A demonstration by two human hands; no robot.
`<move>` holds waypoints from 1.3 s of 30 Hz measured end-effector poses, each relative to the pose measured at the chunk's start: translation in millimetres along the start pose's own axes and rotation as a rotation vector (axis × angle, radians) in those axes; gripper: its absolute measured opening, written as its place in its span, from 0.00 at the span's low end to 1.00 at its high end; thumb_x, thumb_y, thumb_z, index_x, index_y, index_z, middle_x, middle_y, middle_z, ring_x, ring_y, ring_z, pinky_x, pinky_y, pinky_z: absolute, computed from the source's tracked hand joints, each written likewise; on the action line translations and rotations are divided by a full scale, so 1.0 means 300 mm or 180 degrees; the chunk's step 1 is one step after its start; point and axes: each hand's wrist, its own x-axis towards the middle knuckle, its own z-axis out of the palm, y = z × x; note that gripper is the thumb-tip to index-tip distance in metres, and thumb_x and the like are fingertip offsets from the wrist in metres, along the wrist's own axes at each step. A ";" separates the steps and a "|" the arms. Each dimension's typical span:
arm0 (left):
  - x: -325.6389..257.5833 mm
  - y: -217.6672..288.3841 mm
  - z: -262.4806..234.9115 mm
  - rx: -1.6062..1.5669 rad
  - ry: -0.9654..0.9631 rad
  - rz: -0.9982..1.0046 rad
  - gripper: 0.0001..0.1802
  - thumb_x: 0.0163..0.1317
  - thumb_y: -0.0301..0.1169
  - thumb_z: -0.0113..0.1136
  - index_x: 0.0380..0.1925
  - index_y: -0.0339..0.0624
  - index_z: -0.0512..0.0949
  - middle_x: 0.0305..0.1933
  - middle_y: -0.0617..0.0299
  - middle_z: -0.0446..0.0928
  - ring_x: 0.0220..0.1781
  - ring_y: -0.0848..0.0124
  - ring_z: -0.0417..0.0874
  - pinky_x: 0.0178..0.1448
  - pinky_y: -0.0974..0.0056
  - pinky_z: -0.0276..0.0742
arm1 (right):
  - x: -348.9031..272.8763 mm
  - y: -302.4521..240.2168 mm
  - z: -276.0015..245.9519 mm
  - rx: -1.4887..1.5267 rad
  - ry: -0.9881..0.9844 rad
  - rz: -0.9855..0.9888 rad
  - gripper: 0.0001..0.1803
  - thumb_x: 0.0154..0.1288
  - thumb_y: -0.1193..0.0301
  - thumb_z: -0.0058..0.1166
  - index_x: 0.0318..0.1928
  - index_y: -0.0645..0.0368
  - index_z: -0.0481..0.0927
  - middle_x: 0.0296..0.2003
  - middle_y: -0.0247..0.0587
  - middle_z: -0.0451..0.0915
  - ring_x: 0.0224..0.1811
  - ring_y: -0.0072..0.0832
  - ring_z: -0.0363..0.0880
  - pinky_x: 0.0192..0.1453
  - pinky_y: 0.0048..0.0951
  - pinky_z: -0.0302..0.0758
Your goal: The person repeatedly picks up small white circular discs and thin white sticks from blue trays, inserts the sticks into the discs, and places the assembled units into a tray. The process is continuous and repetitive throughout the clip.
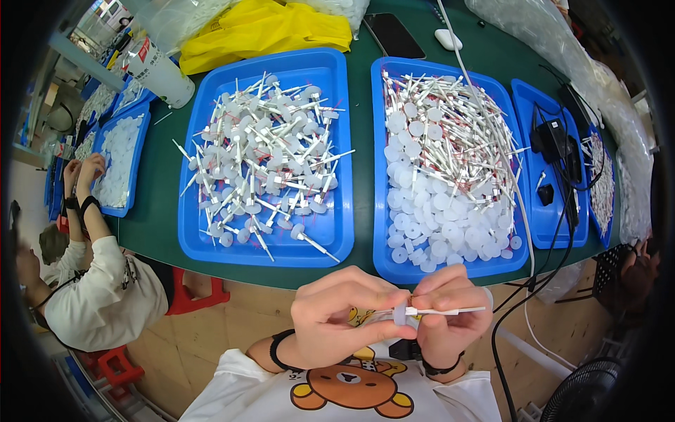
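Note:
In front of my chest my left hand [344, 309] pinches a small translucent white disc [400, 314] between thumb and fingertips. Closed around a thin white stick [450, 311] with a small block at its inner end is my right hand [453, 309]. Disc and stick meet end to end between the hands; how far one sits inside the other is hidden. Beyond my right hand, a blue tray [380, 246] holds loose discs [450, 225] and a heap of white sticks with red wires [457, 126]. The blue tray to its left [302, 250] contains sticks with discs fitted on them [267, 155].
A yellow bag [271, 32], a paper cup [165, 74] and a phone [394, 35] lie beyond the trays. Black cables and an adapter [555, 137] fill a tray at right. At left a co-worker [105, 288] reaches into another tray [130, 186]. A fan [583, 390] stands lower right.

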 end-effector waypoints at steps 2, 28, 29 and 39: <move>-0.009 0.006 0.000 0.0090 0.0054 -0.0025 0.22 0.41 0.14 0.78 0.39 0.31 0.81 0.39 0.51 0.80 0.43 0.59 0.87 0.48 0.59 0.85 | 0.017 -0.004 -0.003 0.0223 -0.0064 0.0151 0.11 0.62 0.74 0.65 0.43 0.64 0.80 0.36 0.47 0.86 0.41 0.37 0.80 0.43 0.32 0.77; 0.063 0.025 -0.074 0.2568 0.0547 0.0163 0.19 0.45 0.21 0.75 0.40 0.36 0.83 0.37 0.55 0.82 0.40 0.61 0.83 0.44 0.63 0.78 | 0.009 0.005 -0.024 -0.0295 0.0594 0.0878 0.22 0.60 0.80 0.61 0.55 0.69 0.73 0.42 0.43 0.78 0.45 0.30 0.75 0.51 0.31 0.72; 0.055 0.010 -0.102 0.2968 0.0778 0.0097 0.20 0.45 0.21 0.74 0.42 0.38 0.83 0.42 0.55 0.81 0.47 0.58 0.80 0.51 0.60 0.75 | 0.002 -0.005 -0.058 -0.0495 0.0608 0.0945 0.24 0.60 0.81 0.58 0.57 0.69 0.71 0.42 0.43 0.77 0.46 0.30 0.75 0.53 0.31 0.71; 0.072 -0.046 0.044 0.3542 -0.0139 0.0253 0.18 0.52 0.25 0.68 0.46 0.45 0.81 0.62 0.56 0.70 0.69 0.48 0.63 0.69 0.44 0.54 | 0.064 -0.031 -0.210 -0.2386 0.1477 0.0642 0.13 0.64 0.83 0.53 0.50 0.68 0.76 0.44 0.40 0.77 0.44 0.25 0.76 0.53 0.27 0.71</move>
